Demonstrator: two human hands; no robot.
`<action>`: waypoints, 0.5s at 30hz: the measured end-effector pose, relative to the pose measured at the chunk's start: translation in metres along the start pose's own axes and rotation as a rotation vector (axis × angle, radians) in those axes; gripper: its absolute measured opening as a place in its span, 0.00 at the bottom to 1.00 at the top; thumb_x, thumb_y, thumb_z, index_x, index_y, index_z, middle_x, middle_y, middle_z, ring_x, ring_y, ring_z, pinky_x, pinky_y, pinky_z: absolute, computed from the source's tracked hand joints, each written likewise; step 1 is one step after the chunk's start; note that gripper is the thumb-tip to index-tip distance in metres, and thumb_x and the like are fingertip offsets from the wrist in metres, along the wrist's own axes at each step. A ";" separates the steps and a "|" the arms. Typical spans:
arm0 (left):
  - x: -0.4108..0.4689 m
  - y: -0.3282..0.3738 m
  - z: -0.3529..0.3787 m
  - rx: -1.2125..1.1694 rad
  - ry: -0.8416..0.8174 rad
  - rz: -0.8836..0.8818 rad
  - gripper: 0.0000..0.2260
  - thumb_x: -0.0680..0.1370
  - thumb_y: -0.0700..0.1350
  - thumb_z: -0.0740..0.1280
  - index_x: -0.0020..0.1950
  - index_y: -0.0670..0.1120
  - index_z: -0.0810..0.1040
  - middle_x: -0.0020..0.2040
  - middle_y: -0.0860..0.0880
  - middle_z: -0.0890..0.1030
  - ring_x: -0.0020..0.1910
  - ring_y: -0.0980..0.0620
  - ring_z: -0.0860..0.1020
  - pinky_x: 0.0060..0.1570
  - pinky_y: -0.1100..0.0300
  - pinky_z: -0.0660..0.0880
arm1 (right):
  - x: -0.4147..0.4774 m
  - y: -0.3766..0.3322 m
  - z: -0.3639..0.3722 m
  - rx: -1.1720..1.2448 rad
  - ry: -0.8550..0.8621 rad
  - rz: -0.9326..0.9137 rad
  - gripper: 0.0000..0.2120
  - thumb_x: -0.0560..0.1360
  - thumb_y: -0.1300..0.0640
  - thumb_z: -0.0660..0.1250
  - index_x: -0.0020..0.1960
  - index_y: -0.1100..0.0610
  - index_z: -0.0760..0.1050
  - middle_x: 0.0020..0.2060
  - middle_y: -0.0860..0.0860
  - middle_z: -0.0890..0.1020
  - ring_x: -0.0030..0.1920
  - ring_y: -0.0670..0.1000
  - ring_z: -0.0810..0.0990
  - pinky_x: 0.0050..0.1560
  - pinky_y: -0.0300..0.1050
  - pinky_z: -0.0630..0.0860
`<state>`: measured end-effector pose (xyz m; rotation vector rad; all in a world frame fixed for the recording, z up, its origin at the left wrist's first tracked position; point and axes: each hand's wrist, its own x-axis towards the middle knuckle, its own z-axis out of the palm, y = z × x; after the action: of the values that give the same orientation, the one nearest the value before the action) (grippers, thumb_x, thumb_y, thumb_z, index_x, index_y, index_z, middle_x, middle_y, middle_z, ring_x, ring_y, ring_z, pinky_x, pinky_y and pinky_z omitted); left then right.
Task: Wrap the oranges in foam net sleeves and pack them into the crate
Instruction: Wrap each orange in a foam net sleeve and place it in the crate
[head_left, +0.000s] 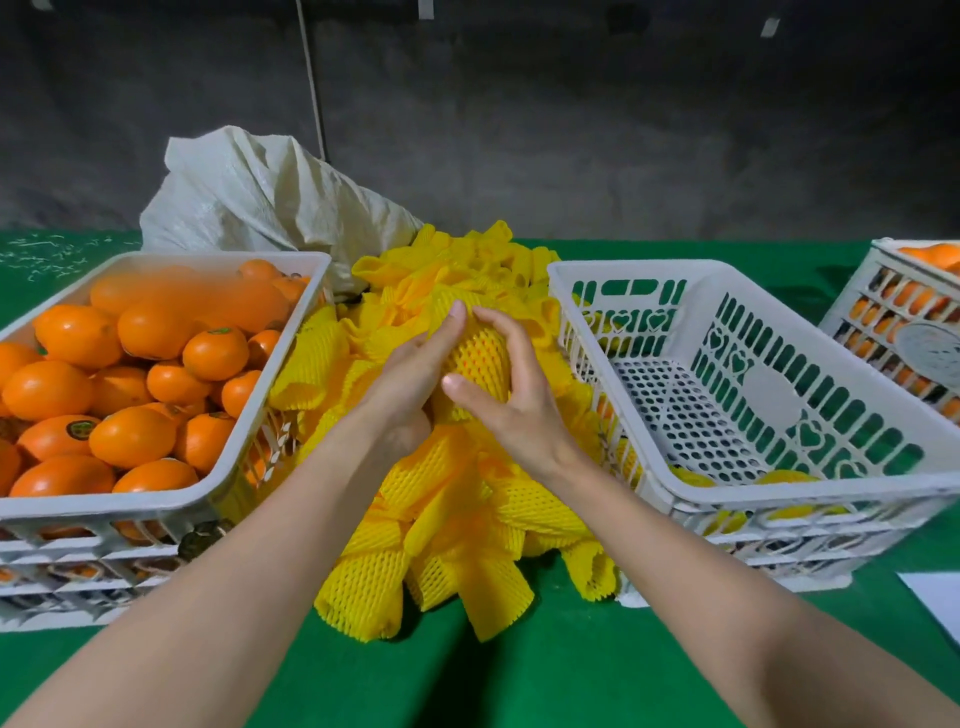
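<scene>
In the middle of the table (519, 686), right on top of the pile of foam net sleeves (447, 499), there's the sleeved orange (478, 358), and both hands are on it. The yellow mesh is stretched tight over it, so you can see orange skin through the diamond holes. Its long axis runs away from the person, toward the table's far edge, with loose sleeve bunched at both ends.

The left hand (415, 379) cups it from the left with one fingertip up on the far end; the other fingers are tucked behind it, so I can't tell exactly how they sit. The right hand (519, 405) is curled over the right side, thumb on the near part and forefinger arched over the top.

The pile is all soft, floppy yellow net tubes, spilling to the near edge.

At the left edge, the left crate (130, 501) is white slotted plastic, heaped with bare, glossy oranges (135, 436). On the right, the right crate (639, 266) has a perforated floor and heart cutouts in its walls, with just a few wrapped oranges (784, 475) along its near wall.

At the far right corner, a third crate (852, 296) holds more orange fruit. A crumpled white woven sack (260, 208) slumps at the far edge behind the pile, and a sheet of paper (935, 597) pokes in at the right edge.
</scene>
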<state>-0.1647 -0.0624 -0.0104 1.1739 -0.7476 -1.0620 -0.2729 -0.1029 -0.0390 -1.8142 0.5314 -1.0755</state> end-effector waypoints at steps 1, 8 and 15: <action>0.005 -0.004 0.003 -0.003 -0.017 0.000 0.11 0.80 0.56 0.59 0.47 0.53 0.77 0.41 0.56 0.84 0.36 0.59 0.82 0.37 0.61 0.76 | 0.000 -0.002 -0.001 -0.013 0.019 -0.009 0.26 0.71 0.59 0.71 0.66 0.53 0.65 0.62 0.44 0.70 0.65 0.42 0.68 0.64 0.38 0.67; 0.025 -0.018 0.043 0.054 -0.003 0.026 0.12 0.82 0.56 0.57 0.56 0.53 0.76 0.56 0.52 0.81 0.49 0.54 0.80 0.49 0.56 0.77 | 0.014 -0.008 -0.046 -0.039 0.320 -0.049 0.24 0.62 0.56 0.73 0.55 0.52 0.67 0.50 0.42 0.72 0.54 0.40 0.72 0.56 0.40 0.71; 0.019 -0.054 0.084 0.345 -0.094 0.180 0.10 0.82 0.37 0.59 0.51 0.50 0.77 0.53 0.50 0.80 0.49 0.52 0.78 0.46 0.63 0.76 | 0.049 0.047 -0.177 -0.270 0.383 0.513 0.27 0.66 0.61 0.74 0.59 0.47 0.66 0.57 0.52 0.73 0.44 0.53 0.80 0.32 0.45 0.81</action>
<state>-0.2475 -0.1121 -0.0422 1.3241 -1.1213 -0.8634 -0.3930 -0.2487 -0.0262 -1.5610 1.3462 -1.0196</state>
